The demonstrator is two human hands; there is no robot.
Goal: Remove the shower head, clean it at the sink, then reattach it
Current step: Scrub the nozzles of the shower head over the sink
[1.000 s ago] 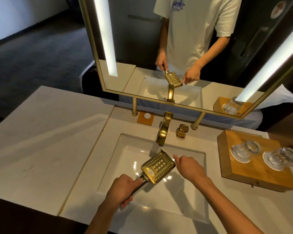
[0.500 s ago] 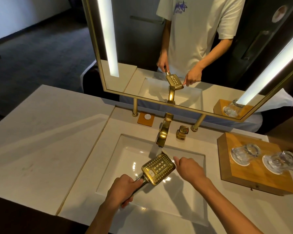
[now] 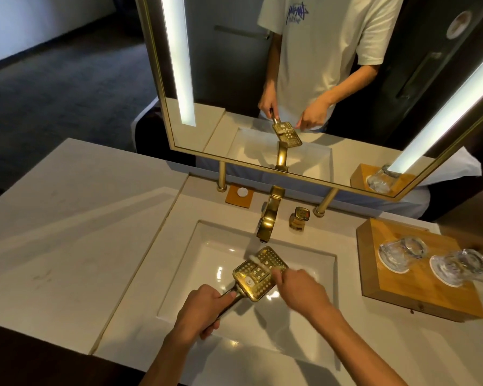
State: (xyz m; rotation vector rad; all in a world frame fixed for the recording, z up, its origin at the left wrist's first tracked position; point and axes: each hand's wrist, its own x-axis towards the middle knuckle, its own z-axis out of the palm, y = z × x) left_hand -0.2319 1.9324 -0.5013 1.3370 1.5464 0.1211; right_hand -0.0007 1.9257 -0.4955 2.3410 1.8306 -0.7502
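Note:
A square gold shower head (image 3: 251,285) is held face up over the white sink basin (image 3: 201,268), just below the gold faucet spout (image 3: 268,218). My left hand (image 3: 200,307) grips its handle from the near side. My right hand (image 3: 301,291) is at the head's right edge and pinches a thin white brush (image 3: 258,261) that lies across the nozzle face. No water stream is visible from the spout. The mirror shows the same hold from the front.
A gold tap knob (image 3: 299,218) stands right of the faucet. A wooden tray (image 3: 418,285) with two upturned glasses (image 3: 402,250) sits on the counter at right. A small wooden coaster (image 3: 239,195) lies behind the basin. The framed mirror (image 3: 332,185) hangs close above.
My right hand has moved from beside the head's right corner onto its face, and the white brush now lies across the nozzles. The left hand keeps its grip on the handle.

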